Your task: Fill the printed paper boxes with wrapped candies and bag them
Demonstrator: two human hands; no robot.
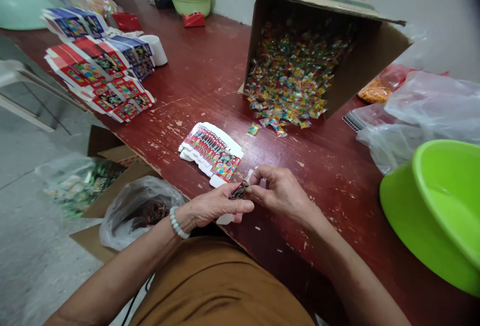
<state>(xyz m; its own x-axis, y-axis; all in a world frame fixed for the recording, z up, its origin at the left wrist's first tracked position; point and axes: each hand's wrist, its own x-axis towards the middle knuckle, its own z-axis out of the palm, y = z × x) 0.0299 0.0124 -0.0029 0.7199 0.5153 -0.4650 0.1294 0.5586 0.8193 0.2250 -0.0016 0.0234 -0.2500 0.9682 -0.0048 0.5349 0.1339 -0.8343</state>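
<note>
My left hand (212, 206), with a beaded bracelet (179, 222) at its wrist, is closed around a small printed candy box (239, 191) at the table's near edge. The fingers of my right hand (283, 191) pinch at the box's white flap end. Much of the box is hidden behind my fingers. Just beyond my hands lies a fanned pile of flat printed boxes (212, 148), red with white edges. Farther back, wrapped candies (288, 86) spill from a cardboard carton (369, 73) lying on its side.
Stacks of printed boxes (101, 66) and a white cup (154, 50) occupy the table's left. A green basin (408, 206) stands at right beside plastic bags (431, 101). A red tape dispenser (194, 19) sits far back. Below left is a bag-lined carton (131, 211).
</note>
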